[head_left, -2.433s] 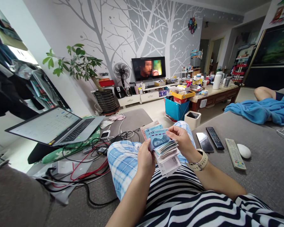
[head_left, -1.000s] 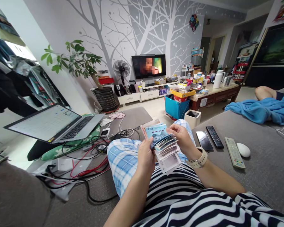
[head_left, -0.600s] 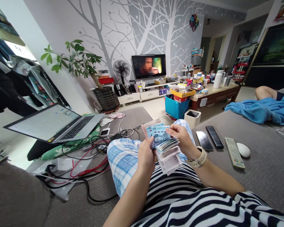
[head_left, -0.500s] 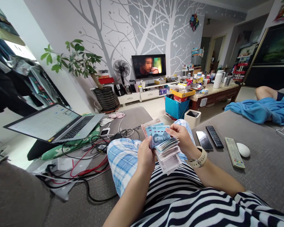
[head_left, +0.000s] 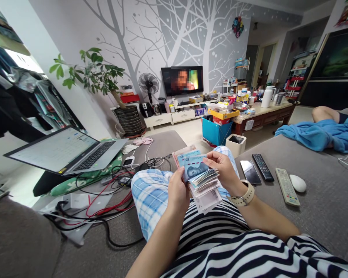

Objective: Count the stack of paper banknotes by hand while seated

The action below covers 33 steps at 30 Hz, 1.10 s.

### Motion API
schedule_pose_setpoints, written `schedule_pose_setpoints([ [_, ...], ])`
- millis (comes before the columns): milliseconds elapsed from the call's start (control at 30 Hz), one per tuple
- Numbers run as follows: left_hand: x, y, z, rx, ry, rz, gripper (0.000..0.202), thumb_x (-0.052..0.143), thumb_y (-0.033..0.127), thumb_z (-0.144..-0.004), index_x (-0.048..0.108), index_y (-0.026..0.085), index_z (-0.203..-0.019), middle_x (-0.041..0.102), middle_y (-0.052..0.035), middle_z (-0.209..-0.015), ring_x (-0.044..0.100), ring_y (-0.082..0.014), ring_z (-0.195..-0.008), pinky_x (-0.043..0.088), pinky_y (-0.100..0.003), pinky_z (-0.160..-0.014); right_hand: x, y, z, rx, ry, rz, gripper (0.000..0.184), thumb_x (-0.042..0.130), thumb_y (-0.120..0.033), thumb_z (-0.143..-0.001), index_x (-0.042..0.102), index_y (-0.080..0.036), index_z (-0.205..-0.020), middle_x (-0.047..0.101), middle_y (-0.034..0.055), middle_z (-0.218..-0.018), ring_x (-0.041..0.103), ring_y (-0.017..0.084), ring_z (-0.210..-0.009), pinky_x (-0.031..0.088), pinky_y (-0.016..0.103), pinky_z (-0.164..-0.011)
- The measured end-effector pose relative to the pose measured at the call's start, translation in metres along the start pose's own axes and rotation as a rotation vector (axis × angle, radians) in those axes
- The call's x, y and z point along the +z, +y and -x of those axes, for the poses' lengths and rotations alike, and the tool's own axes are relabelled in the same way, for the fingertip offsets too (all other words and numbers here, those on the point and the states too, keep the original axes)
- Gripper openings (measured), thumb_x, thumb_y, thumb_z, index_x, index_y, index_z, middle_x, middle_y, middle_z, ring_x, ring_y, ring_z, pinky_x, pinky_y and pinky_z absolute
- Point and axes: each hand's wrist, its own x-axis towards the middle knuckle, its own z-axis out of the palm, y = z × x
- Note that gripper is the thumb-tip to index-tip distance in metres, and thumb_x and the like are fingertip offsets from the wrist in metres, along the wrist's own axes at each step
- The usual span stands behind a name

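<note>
Both hands hold a thick stack of banknotes (head_left: pixel 201 181) over my lap. My left hand (head_left: pixel 178 191) grips the stack's left side, thumb pressed on the top blue note. My right hand (head_left: pixel 224 170), with a beige watch on its wrist, pinches the top notes at their right edge and bends them back. Blue notes fan up at the top; paler notes hang below. My plaid trouser knee lies just beneath.
An open laptop (head_left: pixel 66 148) rests on a green cushion at left, with tangled cables (head_left: pixel 104 193) beside it. A phone (head_left: pixel 251 172), two remotes (head_left: pixel 262 168) and a white mouse (head_left: pixel 298 183) lie on the grey sofa at right. Another person's leg and a blue blanket (head_left: pixel 321 135) are at far right.
The top blue notes have been flicked up and folded back one after another by my right fingers; both hands stay over my lap holding the stack.
</note>
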Motion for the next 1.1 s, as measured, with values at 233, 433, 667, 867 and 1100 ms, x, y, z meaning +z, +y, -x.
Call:
schedule_pose_setpoints([
  [233,0.0011,0.0009,0.0020,0.006,-0.017,0.007,0.025,0.068,0.036,-0.068,0.069,0.014,-0.081,0.069,-0.0024,-0.077,0.063,-0.0174,-0.074,0.049,-0.031,-0.074,-0.0006,-0.0016,0.0015,-0.032,-0.024,-0.001,0.025,0.072,-0.040,-0.072,0.061,-0.017,-0.069,0.052,-0.0038,-0.057,0.043,0.010,-0.053,0.034,0.024,-0.050],
  [433,0.0023,0.0020,0.0037,-0.004,0.024,0.016,0.025,0.069,0.034,-0.066,0.069,0.013,-0.079,0.070,-0.0028,-0.076,0.063,-0.0181,-0.074,0.050,-0.031,-0.074,-0.0025,-0.0004,0.0021,-0.050,-0.039,0.024,0.027,0.069,-0.042,-0.074,0.060,-0.018,-0.069,0.051,-0.0036,-0.059,0.043,0.011,-0.054,0.034,0.025,-0.052],
  [667,0.0026,0.0011,0.0033,0.002,-0.008,0.017,0.022,0.068,0.033,-0.067,0.069,0.013,-0.078,0.069,-0.0024,-0.075,0.063,-0.0177,-0.072,0.049,-0.030,-0.073,-0.0030,0.0001,0.0022,-0.054,-0.060,-0.009,0.025,0.069,-0.039,-0.076,0.060,-0.017,-0.069,0.051,-0.0036,-0.059,0.043,0.010,-0.054,0.033,0.024,-0.052],
  [867,0.0012,-0.0005,0.0026,0.011,-0.010,0.013,0.021,0.068,0.032,-0.068,0.068,0.013,-0.077,0.068,-0.0017,-0.074,0.061,-0.0156,-0.070,0.048,-0.028,-0.071,-0.0029,0.0005,0.0020,-0.040,-0.069,-0.017,0.026,0.070,-0.041,-0.075,0.061,-0.017,-0.070,0.052,-0.0034,-0.059,0.043,0.010,-0.054,0.033,0.024,-0.052],
  [1100,0.0041,0.0026,0.0051,0.013,-0.012,0.013,0.021,0.068,0.032,-0.067,0.069,0.014,-0.077,0.069,-0.0020,-0.073,0.063,-0.0176,-0.071,0.049,-0.030,-0.071,-0.0043,0.0033,0.0018,-0.063,-0.064,0.004,0.028,0.069,-0.043,-0.077,0.060,-0.017,-0.068,0.049,-0.0038,-0.057,0.040,0.009,-0.052,0.030,0.024,-0.050],
])
